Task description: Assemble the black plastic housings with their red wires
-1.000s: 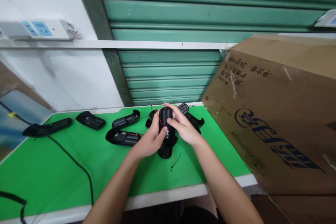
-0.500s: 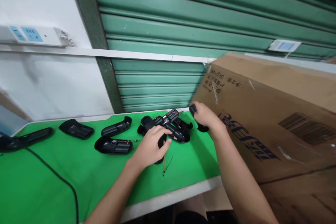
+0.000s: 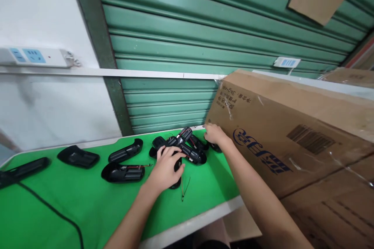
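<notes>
My left hand [image 3: 167, 167] rests over a black casing [image 3: 176, 183] with thin wires, near the middle of the green-topped table [image 3: 198, 198]. Its fingers are spread and partly bent, and the palm side is hidden. Beyond it lies a pile of several black casings [image 3: 193, 155], some with red wires. My right hand [image 3: 214, 134] is at the table's back right beside the carton, its fingers closed around a black casing [image 3: 216, 148] that is mostly hidden under it.
More black casings [image 3: 78, 156] lie to the left, beside a black cable [image 3: 55, 208]. A large cardboard carton [image 3: 257, 136] borders the right side. Behind stands a green shutter [image 3: 169, 58] with a white rail [image 3: 146, 74].
The view has tilted up and shifted right. My right hand has lowered the black casing towards the table's back right. My left hand stays over its casing, fingers spread wider.
</notes>
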{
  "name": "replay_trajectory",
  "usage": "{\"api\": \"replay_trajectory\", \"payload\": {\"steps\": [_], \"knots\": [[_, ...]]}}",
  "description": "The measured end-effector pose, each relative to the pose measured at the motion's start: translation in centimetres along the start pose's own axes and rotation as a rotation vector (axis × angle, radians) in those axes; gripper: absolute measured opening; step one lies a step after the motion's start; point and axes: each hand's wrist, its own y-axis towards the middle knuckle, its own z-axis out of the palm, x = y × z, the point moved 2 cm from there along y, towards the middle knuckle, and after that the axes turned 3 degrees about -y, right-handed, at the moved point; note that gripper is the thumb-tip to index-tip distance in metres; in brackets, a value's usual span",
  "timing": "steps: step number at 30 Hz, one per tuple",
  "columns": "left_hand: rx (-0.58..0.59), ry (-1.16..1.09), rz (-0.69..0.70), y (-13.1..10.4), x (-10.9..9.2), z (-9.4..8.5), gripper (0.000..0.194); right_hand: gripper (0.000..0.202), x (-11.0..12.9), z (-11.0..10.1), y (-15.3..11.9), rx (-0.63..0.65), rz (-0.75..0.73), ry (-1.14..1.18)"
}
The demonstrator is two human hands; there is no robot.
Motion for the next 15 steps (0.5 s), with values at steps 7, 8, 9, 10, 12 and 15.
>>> {"api": "replay_trajectory", "payload": {"steps": [7,8,9,10,12,15], "knots": [[-0.055,0.035,-0.028,-0.1,0.3,0.2,0.026,0.038,4.9,1.4,-1.3,0.003,-0.112,-0.038],[-0.066,0.04,-0.034,-0.1,0.3,0.1,0.025,0.04,5.2,1.6,-1.2,0.012,-0.095,-0.029],[-0.074,0.045,-0.04,-0.2,0.3,0.1,0.024,0.041,5.4,1.8,-1.1,0.024,-0.075,-0.016],[-0.079,0.049,-0.046,-0.2,0.3,0.1,0.024,0.041,5.6,1.9,-1.0,0.041,-0.055,-0.001],[-0.083,0.053,-0.055,-0.2,0.3,0.0,0.024,0.037,5.7,2.2,-0.8,0.077,-0.025,0.033],[-0.088,0.06,-0.056,-0.1,0.4,0.1,0.024,0.038,5.7,2.3,-0.7,0.081,0.006,0.089]]}}
